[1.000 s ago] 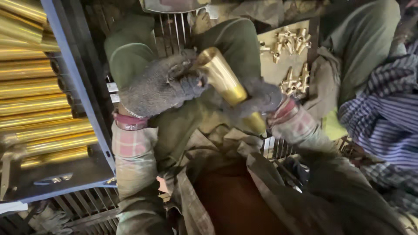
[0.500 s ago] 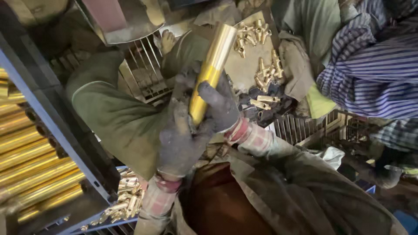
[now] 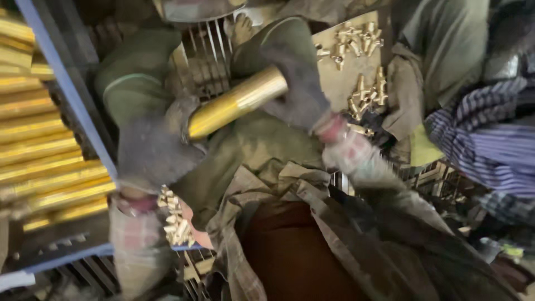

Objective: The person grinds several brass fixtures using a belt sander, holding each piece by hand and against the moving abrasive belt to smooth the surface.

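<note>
My gloved left hand [image 3: 153, 147] and gloved right hand [image 3: 301, 92] are both clamped on a polished brass tube [image 3: 237, 103], one at each end, holding it slantwise above my knees. At my left, a blue-edged rack [image 3: 61, 83] carries rows of matching brass tubes [image 3: 50, 150]. Ahead, small brass fittings [image 3: 365, 64] lie scattered on a flat board [image 3: 334, 83], and more fittings [image 3: 175, 220] are heaped by my left wrist. A metal grate [image 3: 206, 50] shows beneath my legs. A person in a striped sleeve [image 3: 490, 147] sits close at my right.
</note>
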